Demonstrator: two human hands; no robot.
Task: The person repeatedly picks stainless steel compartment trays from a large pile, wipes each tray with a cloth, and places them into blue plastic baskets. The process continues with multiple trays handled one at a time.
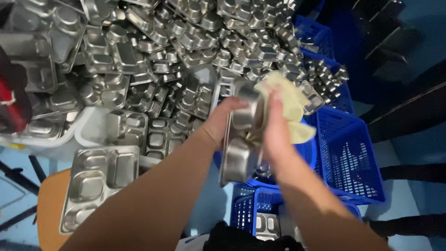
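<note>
The right hand (275, 132) and the cloth (285, 100) cover much of the tray (241, 148), so its upper compartments cannot be made out. The left hand (222, 122) has its fingertips hidden behind the tray's edge. Both forearms run off the bottom edge. The heap of trays (186, 42) is cut by the top and left edges, its far pieces too blurred to count. A dark bundle (244, 238) at the bottom is unclear, and a red object (10, 104) at the left edge is cropped
</note>
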